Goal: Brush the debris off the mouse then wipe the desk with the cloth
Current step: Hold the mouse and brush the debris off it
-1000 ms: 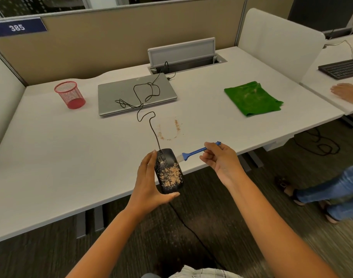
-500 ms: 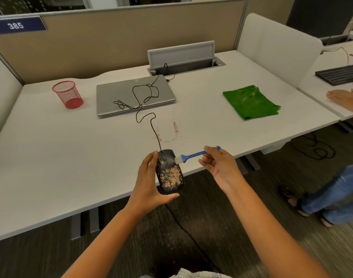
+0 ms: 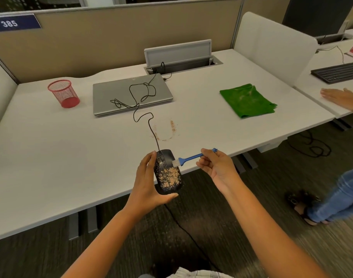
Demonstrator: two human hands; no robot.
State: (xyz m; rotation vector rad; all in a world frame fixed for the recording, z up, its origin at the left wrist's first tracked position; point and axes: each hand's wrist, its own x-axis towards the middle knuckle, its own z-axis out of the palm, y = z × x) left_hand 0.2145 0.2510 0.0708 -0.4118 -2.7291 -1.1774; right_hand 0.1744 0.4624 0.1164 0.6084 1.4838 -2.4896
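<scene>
My left hand (image 3: pixel 149 183) grips a black wired mouse (image 3: pixel 167 173) at the desk's front edge; tan crumbs cover its back half. My right hand (image 3: pixel 216 167) pinches the handle of a small blue brush (image 3: pixel 188 157), whose white bristles touch the mouse's right side near the buttons. A curved trail of crumbs (image 3: pixel 167 130) lies on the white desk (image 3: pixel 51 157) just beyond the mouse. The green cloth (image 3: pixel 246 100) lies flat at the right of the desk, away from both hands.
The mouse cable (image 3: pixel 140 97) loops over a closed grey laptop (image 3: pixel 131 93). A red mesh cup (image 3: pixel 63 93) stands at the back left. An open cable hatch (image 3: pixel 179 55) sits behind the laptop. Another person's hand (image 3: pixel 341 96) rests on the neighbouring desk, beside a keyboard (image 3: pixel 337 72).
My right hand has moved the brush left until its bristles reached the mouse. My left hand keeps the mouse in about the same place.
</scene>
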